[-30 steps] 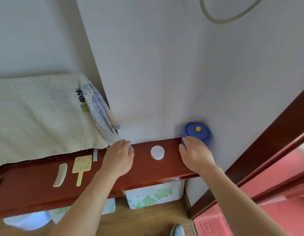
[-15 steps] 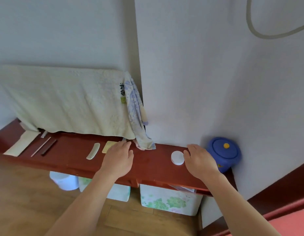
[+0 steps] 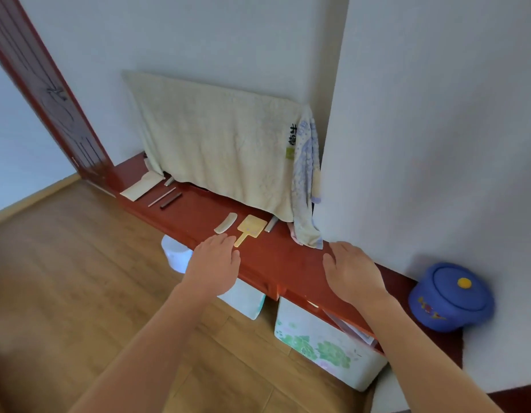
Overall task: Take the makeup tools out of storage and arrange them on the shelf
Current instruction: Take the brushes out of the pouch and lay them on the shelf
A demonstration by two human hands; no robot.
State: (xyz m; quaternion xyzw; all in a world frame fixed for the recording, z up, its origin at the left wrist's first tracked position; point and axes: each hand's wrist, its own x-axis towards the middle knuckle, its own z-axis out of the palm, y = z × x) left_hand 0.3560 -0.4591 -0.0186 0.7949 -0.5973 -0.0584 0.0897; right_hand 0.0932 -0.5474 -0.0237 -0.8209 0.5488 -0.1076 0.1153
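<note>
Our left hand (image 3: 215,263) and right hand (image 3: 352,274) hover over the shelf (image 3: 285,263), fingers straight and holding nothing. The yellow paddle (image 3: 251,226) lies at our left fingertips, handle toward us, with the comb (image 3: 226,223) just left of it. Both look thin, stiff, light and flat on slick wood. We judge a pinch on the paddle's handle end grips best.
</note>
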